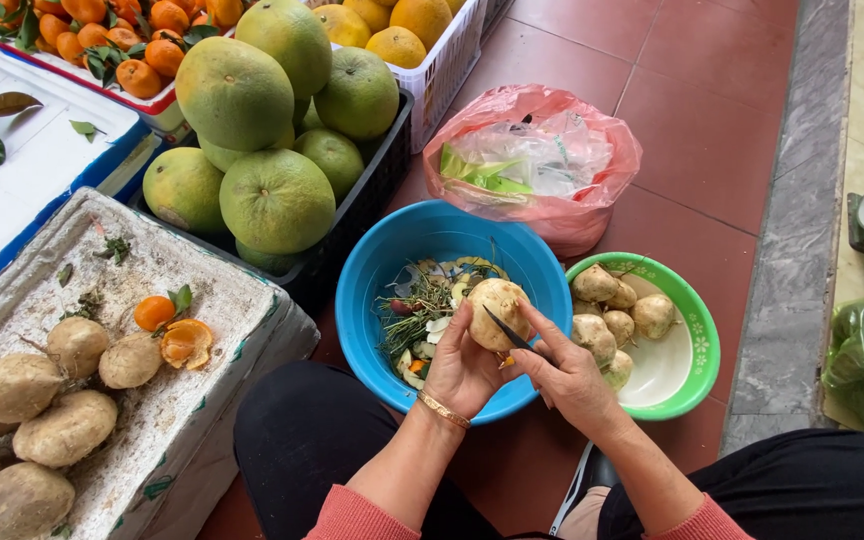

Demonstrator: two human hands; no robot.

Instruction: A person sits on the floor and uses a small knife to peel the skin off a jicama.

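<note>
Over the blue bowl (pixel 372 290), left hand (pixel 462 370) cups a tuber (pixel 497 308) (pale, round); right hand (pixel 564 372) grips a knife (pixel 507 330) against it.

Pink sleeves (pixel 352 515), black trousers (pixel 312 430) — a gold bangle (pixel 443 410) on one wrist.
</note>
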